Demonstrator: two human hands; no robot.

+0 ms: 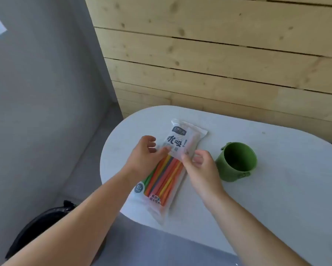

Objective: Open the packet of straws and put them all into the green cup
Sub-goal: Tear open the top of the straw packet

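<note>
Two bare hands meet over a long, flat plastic packet (182, 139), white and printed at its far end and clear nearer us. Through the clear part we see a bundle of thin coloured plastic straws (162, 181), orange, green, yellow and red. The packet lies flat on the white oval table (276, 198), its near end close to the table's edge and its length running away from us.

We judge the packet unopened: no tear shows and no straw lies outside it.

The left hand (144, 158) sits at the packet's left edge. Its thumb is laid on the film where print gives way to clear window, and its fingers are curled just beside that edge. We cannot tell whether they have closed on the plastic.

The right hand (202, 167) takes the opposite edge. Its thumb and forefinger tips come together on the film in what reads as a pinch, and its other fingers are loosely curled. We take this opposed placement as preparation for pulling the film apart across its width, with the table bearing the weight.

The round green plastic cup (225, 170) stands on its base, mouth up and empty, just right of the right hand and apart from the packet. We judge it is set there so that freed straws have a short way to go.
</note>
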